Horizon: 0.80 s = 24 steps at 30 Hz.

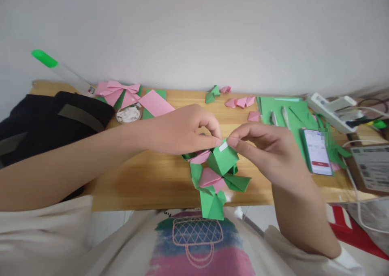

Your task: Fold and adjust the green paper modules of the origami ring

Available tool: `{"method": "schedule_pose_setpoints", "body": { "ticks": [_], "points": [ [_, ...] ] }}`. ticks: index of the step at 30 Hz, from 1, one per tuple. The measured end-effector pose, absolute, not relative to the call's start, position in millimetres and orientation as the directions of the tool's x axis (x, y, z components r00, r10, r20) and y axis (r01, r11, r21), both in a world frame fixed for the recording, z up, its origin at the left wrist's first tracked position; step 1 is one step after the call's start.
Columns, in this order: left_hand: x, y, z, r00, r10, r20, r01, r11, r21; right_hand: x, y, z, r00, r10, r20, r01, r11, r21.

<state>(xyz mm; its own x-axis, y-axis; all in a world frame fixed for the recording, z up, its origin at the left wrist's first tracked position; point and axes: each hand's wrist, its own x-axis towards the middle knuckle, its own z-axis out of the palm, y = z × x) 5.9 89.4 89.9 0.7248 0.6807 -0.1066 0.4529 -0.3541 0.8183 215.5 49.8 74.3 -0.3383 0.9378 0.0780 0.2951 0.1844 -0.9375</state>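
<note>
A folded paper piece [212,203] of green and pink parts lies at the table's front edge, one green flap overhanging it. On its upper green part [224,159] sits a small white strip [223,146]. My left hand [190,132] comes from the left, thumb and forefinger pinched at the strip's left end. From the right, my right hand [261,146] pinches at the strip's right end with thumb and forefinger. Both hands touch the green part's top edge; my fingertips hide the strip's ends.
Pink folded papers [118,93] and a round dish [129,113] stand back left, beside a black cloth [67,114]. Small folded pieces [241,102] lie along the back. Rightward are green sheets [284,105], a phone [318,152], a power strip [331,113] and a box [369,168].
</note>
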Motion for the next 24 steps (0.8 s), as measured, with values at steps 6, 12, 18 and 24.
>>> {"method": "schedule_pose_setpoints", "body": {
  "ticks": [6,12,18,24],
  "points": [
    [8.2,81.6,86.9,0.699,0.708,-0.104,0.479,-0.355,0.803,214.7,43.5,76.9,-0.360,0.931,0.054,0.284,0.165,-0.944],
    [5.8,75.4,88.6,0.760,0.639,-0.115,0.450,-0.391,0.803,221.2,39.5,76.6,-0.490,0.872,0.019,0.255,0.164,-0.953],
    [1.1,73.7,89.7,0.804,0.585,-0.107,0.430,-0.447,0.785,221.3,35.3,77.4,-0.525,0.851,0.008,0.221,0.145,-0.965],
    [-1.2,72.4,91.2,0.816,0.568,-0.111,0.425,-0.460,0.780,218.9,35.0,79.7,-0.531,0.847,-0.025,0.246,0.126,-0.961]
  ]
}}
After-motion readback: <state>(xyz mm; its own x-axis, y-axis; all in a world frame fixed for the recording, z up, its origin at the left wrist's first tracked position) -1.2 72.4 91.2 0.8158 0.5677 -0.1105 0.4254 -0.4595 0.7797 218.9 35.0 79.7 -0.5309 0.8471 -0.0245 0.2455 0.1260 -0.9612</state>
